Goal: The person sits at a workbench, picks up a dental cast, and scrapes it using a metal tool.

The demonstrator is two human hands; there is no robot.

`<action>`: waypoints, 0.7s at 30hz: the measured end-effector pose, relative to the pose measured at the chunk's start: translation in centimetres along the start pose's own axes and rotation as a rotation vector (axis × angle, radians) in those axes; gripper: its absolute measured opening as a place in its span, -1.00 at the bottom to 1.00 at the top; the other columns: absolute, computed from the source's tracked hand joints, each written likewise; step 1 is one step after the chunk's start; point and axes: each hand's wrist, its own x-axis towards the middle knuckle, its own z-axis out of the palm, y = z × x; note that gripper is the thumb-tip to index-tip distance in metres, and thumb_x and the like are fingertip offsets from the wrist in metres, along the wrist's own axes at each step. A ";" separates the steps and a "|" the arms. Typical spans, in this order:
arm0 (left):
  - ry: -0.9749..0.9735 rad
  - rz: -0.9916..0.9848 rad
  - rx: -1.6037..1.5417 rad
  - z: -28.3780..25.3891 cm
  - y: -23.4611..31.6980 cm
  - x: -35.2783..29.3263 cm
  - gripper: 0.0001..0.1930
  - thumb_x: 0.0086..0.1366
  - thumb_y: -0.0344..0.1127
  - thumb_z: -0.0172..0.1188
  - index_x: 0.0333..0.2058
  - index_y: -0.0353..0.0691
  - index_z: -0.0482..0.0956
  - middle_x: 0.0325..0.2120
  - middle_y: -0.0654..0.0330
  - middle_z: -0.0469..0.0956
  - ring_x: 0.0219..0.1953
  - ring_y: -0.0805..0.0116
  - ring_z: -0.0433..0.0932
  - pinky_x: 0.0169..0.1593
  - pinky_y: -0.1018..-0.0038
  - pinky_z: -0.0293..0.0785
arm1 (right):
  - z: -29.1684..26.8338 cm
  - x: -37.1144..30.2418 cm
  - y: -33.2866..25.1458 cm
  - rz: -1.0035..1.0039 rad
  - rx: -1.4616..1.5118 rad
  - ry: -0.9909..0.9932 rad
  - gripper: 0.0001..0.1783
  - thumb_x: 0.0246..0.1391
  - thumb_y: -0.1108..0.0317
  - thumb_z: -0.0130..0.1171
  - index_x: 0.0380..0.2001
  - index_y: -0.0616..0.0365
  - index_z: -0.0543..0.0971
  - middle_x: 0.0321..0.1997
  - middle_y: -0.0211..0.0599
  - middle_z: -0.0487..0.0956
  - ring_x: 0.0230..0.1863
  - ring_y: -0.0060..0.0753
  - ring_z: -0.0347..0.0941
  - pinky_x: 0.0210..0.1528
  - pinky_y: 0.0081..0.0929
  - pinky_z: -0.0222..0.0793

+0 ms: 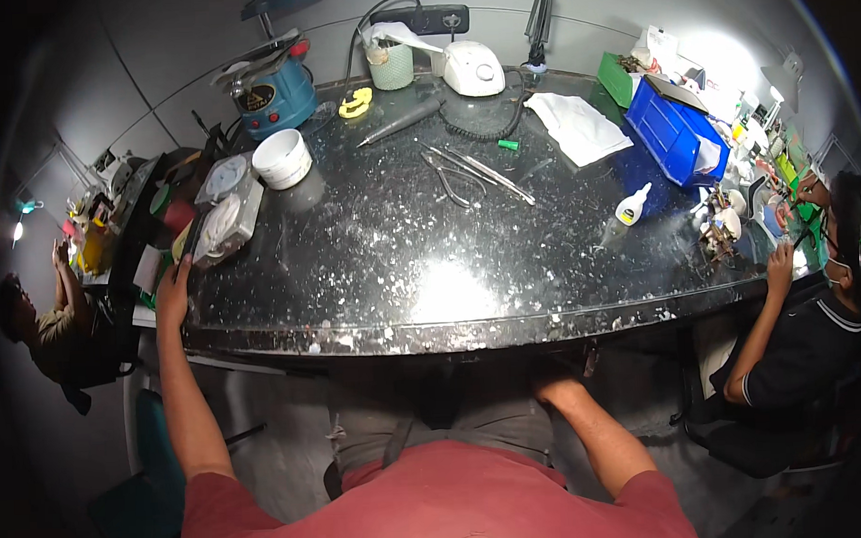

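My left hand [173,286] is at the left edge of the black worktop [354,262], fingers stretched out beside the clear plastic containers [234,217]; nothing shows in its grasp. Below the front edge, near my lap, is my right hand [554,386], its fingers hidden in shadow under the worktop. Mid-table lie pliers [449,185] and slim metal hand tools [498,179]. Behind them rests a grey pen-shaped handpiece [402,124], near a coiled cord and a white control box with a dial [474,68]. A white bowl [282,160] stands beyond the containers.
A teal machine with red knobs [281,102] stands at the back left. Rightward are a white cloth [577,126], a small dropper bottle [631,206], a blue bin [677,132] and clutter. A co-worker [794,351] sits at the right; another person [63,329] is far left.
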 end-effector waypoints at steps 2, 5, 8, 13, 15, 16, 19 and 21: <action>-0.003 -0.018 0.027 -0.1 -0.5 -0.1 -0.17 0.20 0.39 -0.04 -0.01 -0.40 0.48 -0.06 -0.26 0.48 0.06 -0.18 0.41 0.12 0.25 0.27 | -1.6 0.9 1.1 0.044 0.046 -0.022 -0.48 0.09 0.25 0.02 0.09 0.31 0.43 0.09 0.15 0.46 0.11 0.09 0.41 0.20 -0.25 0.28; 0.028 -0.020 -0.017 -0.4 -0.3 0.1 -0.22 0.20 0.35 0.01 -0.07 -0.40 0.50 -0.14 -0.21 0.52 -0.01 -0.13 0.48 0.07 0.26 0.31 | -4.5 1.3 3.2 0.097 0.087 -0.035 -0.47 0.09 0.24 0.03 0.10 0.31 0.42 0.10 0.15 0.46 0.11 0.09 0.41 0.21 -0.25 0.27; 0.170 0.034 -0.084 -0.6 -0.7 1.4 -0.46 0.24 0.10 0.17 -0.18 -0.38 0.52 -0.30 0.01 0.59 -0.18 0.14 0.56 -0.03 0.36 0.39 | -4.2 0.6 3.5 0.129 0.092 -0.056 -0.47 0.10 0.22 0.03 0.10 0.30 0.42 0.11 0.14 0.46 0.12 0.08 0.40 0.21 -0.25 0.27; 0.523 0.498 -0.411 -8.8 6.0 -0.4 -0.77 0.36 -0.25 0.06 -0.14 -0.25 0.55 -0.18 0.19 0.57 -0.12 0.45 0.52 0.00 0.52 0.38 | -1.1 0.0 0.5 0.121 0.129 -0.024 -0.45 0.11 0.19 0.04 0.11 0.30 0.41 0.12 0.14 0.45 0.12 0.08 0.40 0.21 -0.26 0.26; 0.541 0.670 -0.580 -10.4 16.7 -4.3 -0.73 0.35 -0.24 0.07 -0.10 -0.28 0.54 -0.14 0.17 0.55 -0.07 0.44 0.52 0.04 0.49 0.36 | 0.9 2.0 -0.3 0.141 0.149 -0.011 -0.44 0.11 0.18 0.04 0.12 0.29 0.41 0.12 0.14 0.45 0.13 0.08 0.40 0.21 -0.26 0.26; 0.542 0.792 -0.587 -11.3 21.6 -5.8 -0.72 0.36 -0.24 0.05 -0.08 -0.29 0.53 -0.14 0.18 0.55 -0.05 0.40 0.52 0.06 0.46 0.36 | 1.7 2.6 -0.6 0.165 0.160 -0.016 -0.44 0.11 0.17 0.04 0.12 0.29 0.41 0.12 0.14 0.45 0.13 0.08 0.40 0.21 -0.26 0.26; 0.668 1.097 -0.469 -15.4 33.5 -7.8 -0.63 0.40 -0.22 -0.07 0.02 -0.35 0.47 -0.09 0.05 0.53 0.03 0.30 0.48 0.13 0.43 0.32 | 2.2 2.7 -0.7 0.221 0.196 -0.037 -0.43 0.11 0.16 0.04 0.12 0.29 0.40 0.13 0.13 0.44 0.13 0.08 0.39 0.22 -0.26 0.26; 0.650 1.347 -0.498 -21.4 34.5 -4.8 -0.58 0.34 -0.29 0.04 0.12 -0.37 0.37 0.08 -0.03 0.43 0.11 0.21 0.44 0.20 0.37 0.26 | 1.0 3.1 -1.0 0.164 0.159 -0.012 -0.43 0.12 0.15 0.04 0.13 0.29 0.40 0.13 0.13 0.44 0.13 0.08 0.39 0.22 -0.26 0.26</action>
